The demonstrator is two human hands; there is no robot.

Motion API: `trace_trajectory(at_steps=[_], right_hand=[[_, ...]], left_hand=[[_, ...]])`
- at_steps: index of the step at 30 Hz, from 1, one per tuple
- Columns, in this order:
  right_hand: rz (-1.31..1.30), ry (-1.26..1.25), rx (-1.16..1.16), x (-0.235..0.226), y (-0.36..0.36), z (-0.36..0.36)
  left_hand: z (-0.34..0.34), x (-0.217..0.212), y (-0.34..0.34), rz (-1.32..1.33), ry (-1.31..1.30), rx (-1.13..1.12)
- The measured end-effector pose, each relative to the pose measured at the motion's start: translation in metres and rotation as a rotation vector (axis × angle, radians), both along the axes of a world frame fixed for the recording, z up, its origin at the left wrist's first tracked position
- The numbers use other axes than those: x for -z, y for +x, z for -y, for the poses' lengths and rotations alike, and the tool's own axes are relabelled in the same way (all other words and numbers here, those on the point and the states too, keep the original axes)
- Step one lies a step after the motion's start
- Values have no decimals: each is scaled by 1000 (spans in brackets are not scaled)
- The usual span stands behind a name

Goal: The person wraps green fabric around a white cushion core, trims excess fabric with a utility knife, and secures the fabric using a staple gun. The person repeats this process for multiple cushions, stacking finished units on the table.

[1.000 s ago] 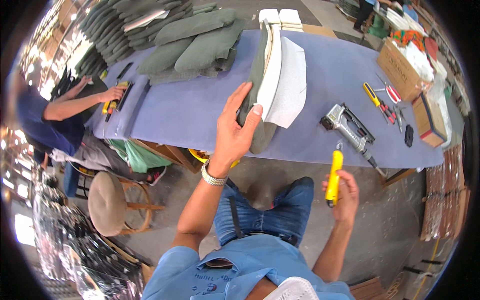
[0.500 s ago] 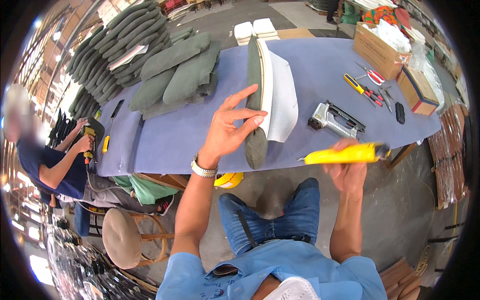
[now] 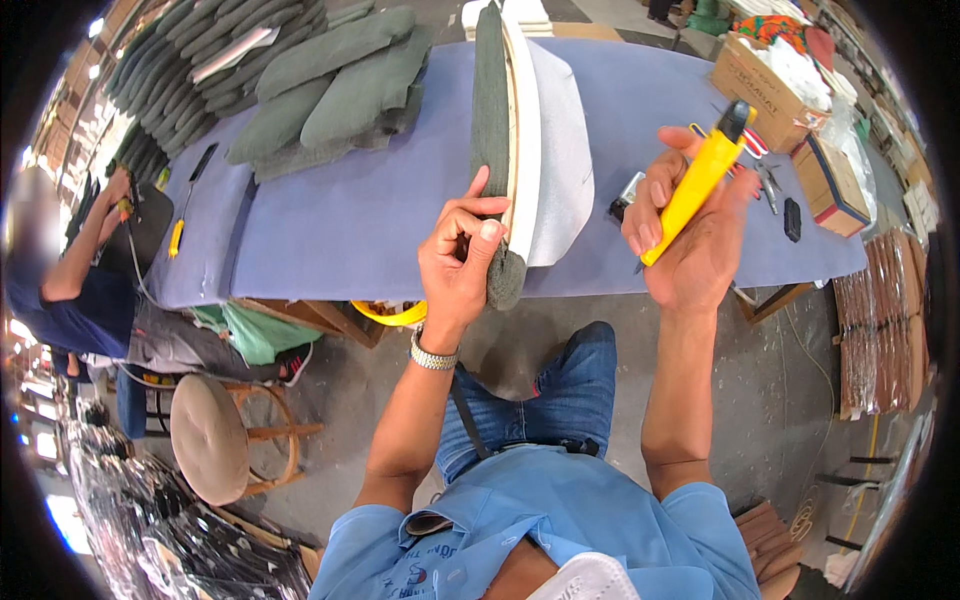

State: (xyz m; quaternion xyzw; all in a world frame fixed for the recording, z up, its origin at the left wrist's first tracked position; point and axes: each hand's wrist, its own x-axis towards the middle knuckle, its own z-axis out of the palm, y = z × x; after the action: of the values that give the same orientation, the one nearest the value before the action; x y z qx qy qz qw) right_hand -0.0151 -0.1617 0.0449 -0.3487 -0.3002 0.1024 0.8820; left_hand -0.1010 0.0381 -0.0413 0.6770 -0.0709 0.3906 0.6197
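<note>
An upholstered panel (image 3: 488, 110) stands on edge on the blue-covered table, its dark green fabric side facing left. A pale strip runs along its edge, and white cloth (image 3: 563, 150) hangs from its right side. Near its close end, my left hand (image 3: 458, 255) pinches the green fabric between thumb and fingers. My right hand (image 3: 700, 255), turned palm up to the right of the panel, grips a yellow utility knife (image 3: 700, 185). The knife tilts, its dark end up and its blade tip low. Behind that hand, a staple gun (image 3: 627, 195) is mostly hidden.
Green cushions (image 3: 345, 95) lie at the table's far left. Pliers (image 3: 768, 185), a black object (image 3: 792, 220) and cardboard boxes (image 3: 765, 90) sit at the right. A person (image 3: 75, 270) works at the left, near a round stool (image 3: 208, 440). A yellow ring-shaped object (image 3: 390, 315) shows below the table edge.
My right hand has risen and turned palm up, swinging the knife from level to steeply tilted. My left fingers have closed onto the panel's edge. The whole view has shifted slightly.
</note>
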Motion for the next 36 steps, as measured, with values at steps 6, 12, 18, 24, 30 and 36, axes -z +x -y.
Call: trace_trajectory(at_steps=[6, 12, 18, 24, 30, 36], right_hand=[[58, 68, -176, -8, -15, -46], [62, 124, -241, -8, -7, -65], [-185, 103, -66, 5, -4, -74], [-215, 94, 14, 22, -10, -66], [-246, 57, 41, 16, -16, -72], [-267, -37, 33, 19, -16, -74]], left_hand=[[7, 11, -7, 88, -64, -13], [24, 11, -4, 154, -50, -49], [30, 7, 4, 101, -53, -69], [32, 12, 1, 112, -21, -90], [29, 9, 2, 107, 5, -82], [30, 14, 6, 147, -14, -85]])
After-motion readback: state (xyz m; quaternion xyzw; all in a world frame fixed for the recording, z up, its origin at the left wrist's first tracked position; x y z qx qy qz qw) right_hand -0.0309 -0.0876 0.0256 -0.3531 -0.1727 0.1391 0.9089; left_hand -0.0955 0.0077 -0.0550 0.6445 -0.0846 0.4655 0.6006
